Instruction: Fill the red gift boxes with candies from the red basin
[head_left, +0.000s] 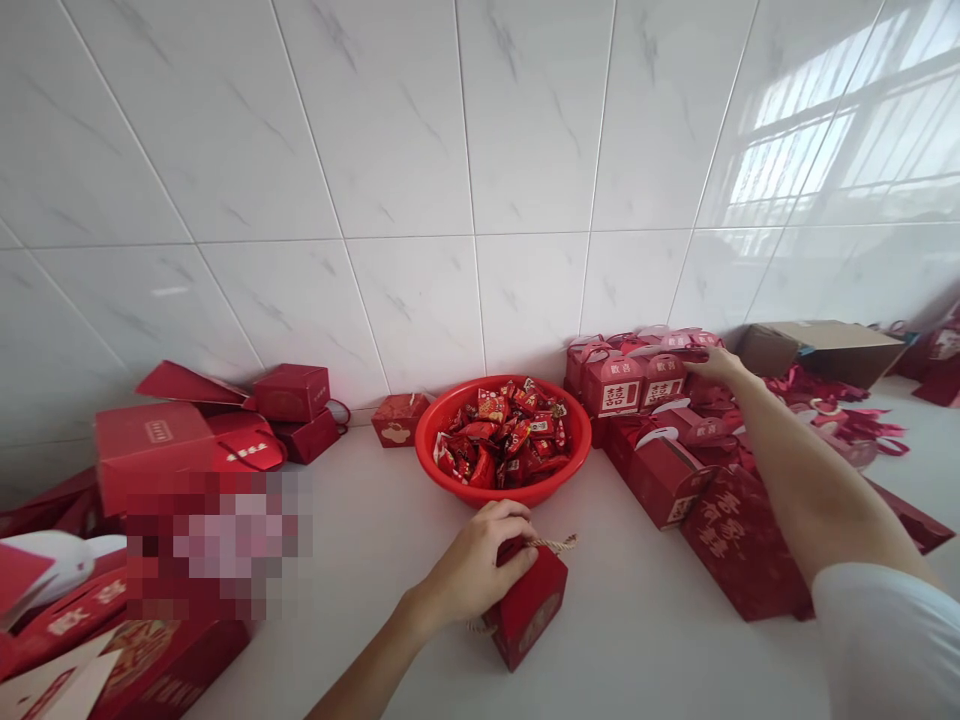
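Your left hand (484,560) clasps a red, rope-handled cardboard box (535,602). Your outstretched right hand (716,367) (grip unclear) meets red, gabled cardboard boxes (616,388).

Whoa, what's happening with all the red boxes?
Someone's left hand is holding a small red box with a rope handle on the white surface. Their right hand reaches over to the lined-up gift boxes by the wall. Between those boxes and more red ones on the left sits a red bowl full of wrapped packets.
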